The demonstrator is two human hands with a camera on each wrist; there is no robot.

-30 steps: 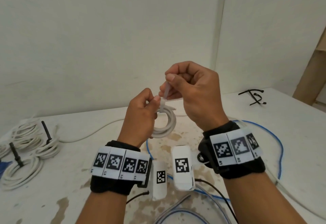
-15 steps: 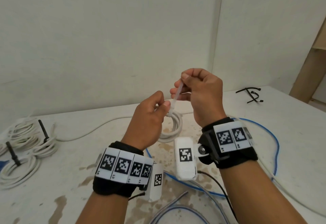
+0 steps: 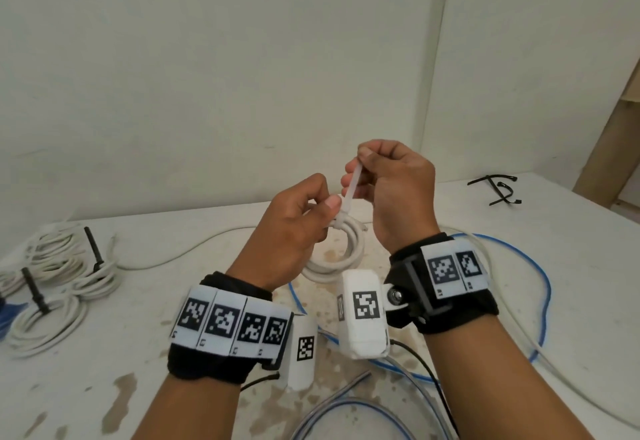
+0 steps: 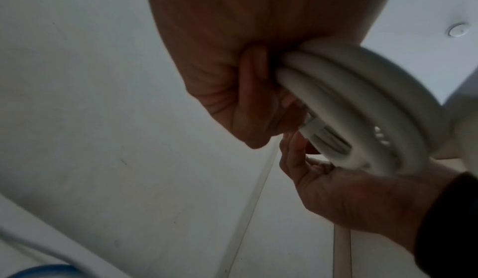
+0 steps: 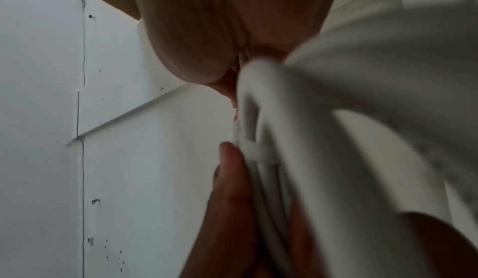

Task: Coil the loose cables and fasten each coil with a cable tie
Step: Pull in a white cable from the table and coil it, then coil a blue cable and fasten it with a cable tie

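Midway: white coil [image 3: 337, 252] gripped by left hand [image 3: 294, 221], white cable tie [image 3: 351, 190] tail pinched by right hand [image 3: 394, 190], tied coils [image 3: 52, 287] left of it, blue cable [image 3: 540, 287] loose.

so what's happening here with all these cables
A person is fastening a coil of white cable with a white cable tie, both held up above the table. The left hand pinches the coil where the tie wraps it, and the right hand pinches the tie's free end above. Three white coils with black ties already lie at the left. A blue cable and a loose white cable are still uncoiled.
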